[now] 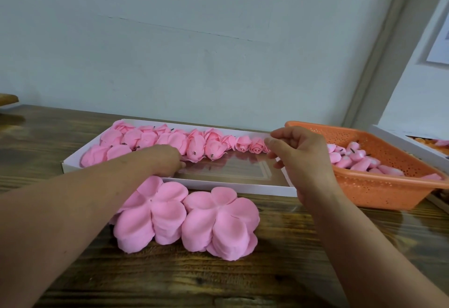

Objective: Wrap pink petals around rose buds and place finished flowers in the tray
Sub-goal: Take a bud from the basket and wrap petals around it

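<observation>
- Two stacks of pink petals (pixel 187 220) lie side by side on the wooden counter (pixel 218 281), just near of the white tray (pixel 233 187).
- Many finished pink flowers (pixel 155 141) fill the tray's far-left part; a row of smaller rose buds (pixel 244 144) runs right along its far side.
- Left hand (pixel 167 159) reaches over the near rim into the tray, fingertips down at the flowers; whether it grips one, I cannot tell.
- Right hand (pixel 300 152) hovers over the tray's right end, fingers loosely curled, holding nothing visible.
- More pink buds (pixel 354 159) lie in the orange perforated basket (pixel 379 186) at the right, touching the tray.
</observation>
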A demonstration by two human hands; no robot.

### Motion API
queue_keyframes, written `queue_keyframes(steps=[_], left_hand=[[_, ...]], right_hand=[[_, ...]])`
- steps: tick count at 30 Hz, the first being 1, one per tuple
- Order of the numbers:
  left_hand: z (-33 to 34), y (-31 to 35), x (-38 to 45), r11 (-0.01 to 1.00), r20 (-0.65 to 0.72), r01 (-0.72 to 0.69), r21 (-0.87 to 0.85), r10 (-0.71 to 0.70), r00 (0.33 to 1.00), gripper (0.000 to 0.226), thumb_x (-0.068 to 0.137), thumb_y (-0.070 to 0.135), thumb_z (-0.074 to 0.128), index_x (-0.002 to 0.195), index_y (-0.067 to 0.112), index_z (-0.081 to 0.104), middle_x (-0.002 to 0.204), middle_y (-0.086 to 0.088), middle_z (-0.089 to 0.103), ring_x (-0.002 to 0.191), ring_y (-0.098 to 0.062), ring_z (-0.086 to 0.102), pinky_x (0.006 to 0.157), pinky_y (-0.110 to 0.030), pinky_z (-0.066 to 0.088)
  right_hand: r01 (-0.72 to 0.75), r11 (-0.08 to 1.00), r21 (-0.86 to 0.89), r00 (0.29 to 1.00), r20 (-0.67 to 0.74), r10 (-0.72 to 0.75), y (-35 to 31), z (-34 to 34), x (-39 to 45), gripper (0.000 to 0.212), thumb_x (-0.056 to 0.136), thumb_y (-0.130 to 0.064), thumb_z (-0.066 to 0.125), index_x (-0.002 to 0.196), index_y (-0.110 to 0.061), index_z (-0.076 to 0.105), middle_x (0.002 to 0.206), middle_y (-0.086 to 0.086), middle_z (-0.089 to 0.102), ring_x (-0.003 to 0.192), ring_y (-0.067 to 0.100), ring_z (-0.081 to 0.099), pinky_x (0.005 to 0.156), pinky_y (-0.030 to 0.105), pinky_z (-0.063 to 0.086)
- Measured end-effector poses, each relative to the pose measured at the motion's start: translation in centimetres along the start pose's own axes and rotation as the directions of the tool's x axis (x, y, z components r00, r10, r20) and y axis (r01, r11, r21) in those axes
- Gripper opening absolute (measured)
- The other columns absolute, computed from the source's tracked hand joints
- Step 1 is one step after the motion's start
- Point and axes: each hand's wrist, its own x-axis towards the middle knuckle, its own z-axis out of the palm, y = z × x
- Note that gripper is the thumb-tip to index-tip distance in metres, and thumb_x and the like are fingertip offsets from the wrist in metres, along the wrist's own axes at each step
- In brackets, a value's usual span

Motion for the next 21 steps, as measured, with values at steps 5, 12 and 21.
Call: queue_keyframes(steps=[5,12,21], left_hand=[[0.0,-0.2,0.2,0.999,0.041,-0.019,0.042,0.018,0.999,0.035,0.102,0.028,0.038,0.118,0.002,0.055,0.113,-0.016,0.054,0.094,-0.024,0.047,0.083,-0.028,0.039],[-0.1,-0.5,0.4,0.997,0.066,-0.030,0.065,0.025,0.998,0.034,0.102,0.028,0.036,0.110,0.004,0.059,0.117,-0.015,0.061,0.095,-0.025,0.051,0.082,-0.029,0.040],[0.1,-0.5,0.3,0.998,0.057,-0.020,0.056,0.017,0.998,0.034,0.101,0.032,0.039,0.111,0.006,0.059,0.115,-0.012,0.061,0.088,-0.021,0.048,0.073,-0.026,0.034]], right_hand=[[-0.013,1.000,0.015,0.987,-0.160,0.016,-1.1,-4.0,3.3,0.012,0.080,-0.006,0.069,0.079,-0.017,0.063,0.064,0.000,0.063,0.047,0.003,0.058,0.043,0.019,0.047],[-0.292,0.371,-0.882,0.914,-0.144,0.379,3.1,-15.1,11.2,0.021,0.082,-0.014,0.070,0.090,0.005,0.066,0.084,0.020,0.065,0.069,0.030,0.062,0.061,0.031,0.050],[0.056,-0.082,-0.995,0.734,-0.015,0.679,6.5,-16.9,11.6,0.020,0.091,-0.019,0.052,0.109,-0.017,0.061,0.114,0.005,0.059,0.103,0.018,0.056,0.084,0.025,0.043]])
